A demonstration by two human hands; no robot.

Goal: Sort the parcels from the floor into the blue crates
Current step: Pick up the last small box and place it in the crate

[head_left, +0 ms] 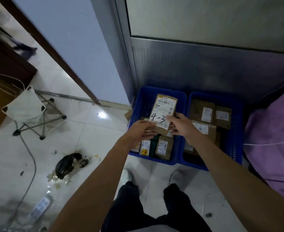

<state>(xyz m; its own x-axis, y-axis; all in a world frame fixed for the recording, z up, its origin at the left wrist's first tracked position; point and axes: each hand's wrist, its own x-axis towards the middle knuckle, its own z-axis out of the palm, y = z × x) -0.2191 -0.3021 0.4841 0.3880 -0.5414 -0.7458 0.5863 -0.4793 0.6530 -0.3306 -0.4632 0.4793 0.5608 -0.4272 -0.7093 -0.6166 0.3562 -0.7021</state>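
Reaching forward with both bare forearms stretched out, the person holds a brown parcel [164,113] upright over the left blue crate [138,106]. The left grip [143,129] pinches the parcel's lower left corner, fingers curled round it. The right grip [179,124] clamps the lower right edge the same way. The parcel's white label faces the camera, hand-marked "4-3".

Under the held parcel, smaller parcels [163,147] stand packed on edge along the near wall of that crate. The right blue crate [236,131] sits just beside it, wall to wall, and holds flat brown boxes [206,113] with white labels. Both crates sit on the tiled floor [87,131] at the foot of a metal panel [204,64]. A purple cloth [271,139] crowds the right crate's outer side.

Off to the left, well apart from the crates: a folding stool [27,109], a grey cable [30,156] and a torn black bag [67,164] with scraps around it. The person's pale shoes [127,175] stand just short of the crates.
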